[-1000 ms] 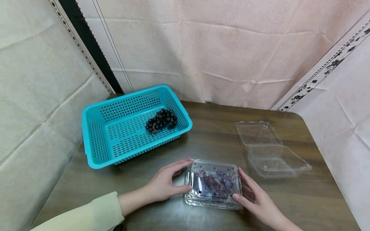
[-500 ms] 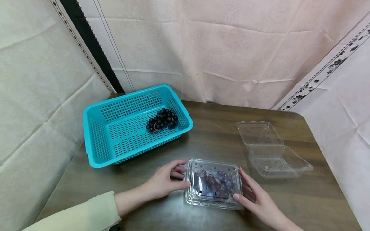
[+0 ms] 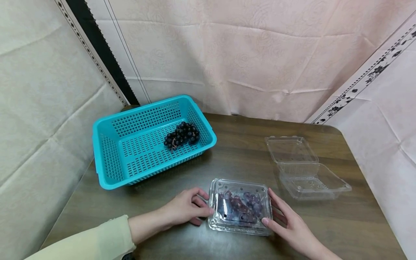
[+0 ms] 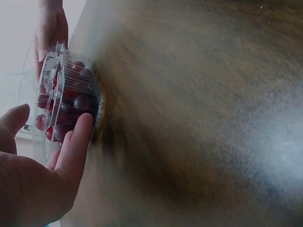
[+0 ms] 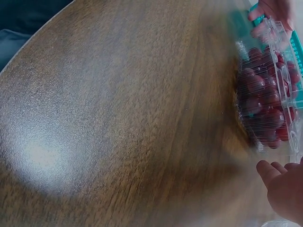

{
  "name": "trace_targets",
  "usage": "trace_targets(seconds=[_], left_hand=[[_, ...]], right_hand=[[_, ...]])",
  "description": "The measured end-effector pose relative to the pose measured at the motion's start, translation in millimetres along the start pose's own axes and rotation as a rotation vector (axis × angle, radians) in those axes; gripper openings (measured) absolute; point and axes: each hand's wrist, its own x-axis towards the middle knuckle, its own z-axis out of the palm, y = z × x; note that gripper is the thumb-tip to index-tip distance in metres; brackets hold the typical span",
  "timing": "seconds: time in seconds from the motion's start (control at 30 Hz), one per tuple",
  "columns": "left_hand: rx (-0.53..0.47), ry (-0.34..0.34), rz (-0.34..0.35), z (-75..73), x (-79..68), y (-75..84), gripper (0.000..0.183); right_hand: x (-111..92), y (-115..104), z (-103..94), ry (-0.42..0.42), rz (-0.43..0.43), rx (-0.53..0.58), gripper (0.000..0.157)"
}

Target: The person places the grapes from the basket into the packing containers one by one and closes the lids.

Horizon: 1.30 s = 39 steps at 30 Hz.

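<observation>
A lidded clear plastic clamshell box [image 3: 238, 228] with dark red grapes [image 3: 240, 205] inside sits on the table in the head view. At its left side is my left hand [image 3: 185, 208], fingers bent loosely and thumb near the rim. In the left wrist view, one fingertip of that hand [image 4: 47, 175] lies against the box's side, the thumb apart from it. My right hand [image 3: 290, 225] stays at the right end, its thumb by the lid's corner and its fingers along the edge; neither hand curls around the box.
A turquoise perforated basket [image 3: 152, 173] holding a bunch of black grapes [image 3: 182, 136] stands at the back left. On the right lies another clear clamshell box [image 3: 313, 182], lid folded back. Cloth curtains [image 3: 260, 72] enclose the wooden table [image 3: 240, 151].
My left hand has drawn back from the lid's upper left corner and slid down along the box's left side. The right hand and the box have stayed put.
</observation>
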Motion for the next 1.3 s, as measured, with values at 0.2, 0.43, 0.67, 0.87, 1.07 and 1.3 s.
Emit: trace_targets(seconds=[0.2, 0.43, 0.67, 0.87, 1.07, 1.3], left_hand=[[-0.053, -0.057, -0.024, 2.6, -2.2, -3.7, 0.034], [-0.081, -0.117, -0.057, 5.4, -3.1, -8.6, 0.025], [-0.109, -0.129, -0.079, 7.4, -2.2, -14.8, 0.019], [-0.148, -0.123, -0.083, 12.2, -1.4, -17.4, 0.016], [-0.216, -0.111, -0.078, 18.0, -0.6, -20.5, 0.017], [-0.255, -0.095, -0.1, 21.1, 1.8, -20.0, 0.019]], right_hand=[[0, 0, 0.1, -0.001, -0.005, 0.006, 0.084], [0, 0, 0.3, 0.002, -0.011, 0.003, 0.084], [0, -1, 1.2, 0.011, -0.01, 0.018, 0.083], [-1, -1, 1.3, 0.007, 0.002, 0.027, 0.083], [-1, 0, 0.7, -0.003, 0.013, 0.036, 0.083], [-1, 1, 1.4, 0.001, -0.024, 0.033, 0.083]])
